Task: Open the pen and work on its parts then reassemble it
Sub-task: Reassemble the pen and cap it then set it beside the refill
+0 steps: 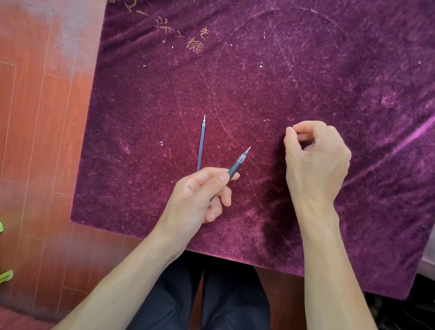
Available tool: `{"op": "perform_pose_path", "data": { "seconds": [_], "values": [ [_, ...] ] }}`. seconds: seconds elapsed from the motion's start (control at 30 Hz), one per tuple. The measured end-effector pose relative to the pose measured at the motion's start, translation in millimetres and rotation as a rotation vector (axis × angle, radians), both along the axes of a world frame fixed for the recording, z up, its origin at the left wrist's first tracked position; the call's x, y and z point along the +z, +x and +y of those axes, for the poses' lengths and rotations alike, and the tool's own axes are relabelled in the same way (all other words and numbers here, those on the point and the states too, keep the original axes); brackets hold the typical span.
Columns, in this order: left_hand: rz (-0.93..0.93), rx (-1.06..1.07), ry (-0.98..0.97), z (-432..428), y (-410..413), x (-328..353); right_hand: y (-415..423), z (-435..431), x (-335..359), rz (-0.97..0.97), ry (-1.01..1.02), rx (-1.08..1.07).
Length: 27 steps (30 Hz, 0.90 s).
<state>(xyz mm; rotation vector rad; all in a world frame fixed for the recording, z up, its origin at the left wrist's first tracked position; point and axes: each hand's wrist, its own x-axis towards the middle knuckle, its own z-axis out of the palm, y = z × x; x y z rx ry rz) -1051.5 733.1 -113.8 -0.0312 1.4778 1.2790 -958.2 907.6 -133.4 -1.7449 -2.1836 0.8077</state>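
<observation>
The pen's thin clear refill (201, 145) lies straight on the purple velvet worktop (339, 70), its tip pointing away, its near end just behind my left hand (200, 193). That hand pinches the dark pen barrel (235, 167) between thumb and fingers, its metal tip angled up to the right. My right hand (315, 157) hovers nearby, thumb and forefinger pinched together; I cannot tell whether they grip anything.

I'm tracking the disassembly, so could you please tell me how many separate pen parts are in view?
2: the refill lies on the purple cloth; the pen barrel is held in the left hand. The pinched right hand may hide a small part.
</observation>
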Motion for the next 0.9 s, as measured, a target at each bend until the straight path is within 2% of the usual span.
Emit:
{"op": "perform_pose_path", "data": {
  "seconds": [0.57,0.67,0.8,0.9],
  "values": [
    [-0.001,0.015,0.002,-1,-2,1,4,2,2,-0.031,-0.037,-0.005],
    [0.014,-0.007,0.016,-2,-4,2,8,0,13,0.097,-0.113,-0.059],
    [0.046,-0.046,0.044,-4,-10,5,17,-7,37,0.458,-0.473,-0.144],
    [0.067,-0.069,0.052,-6,-13,8,21,-17,46,0.614,-0.679,-0.171]
  ]
}}
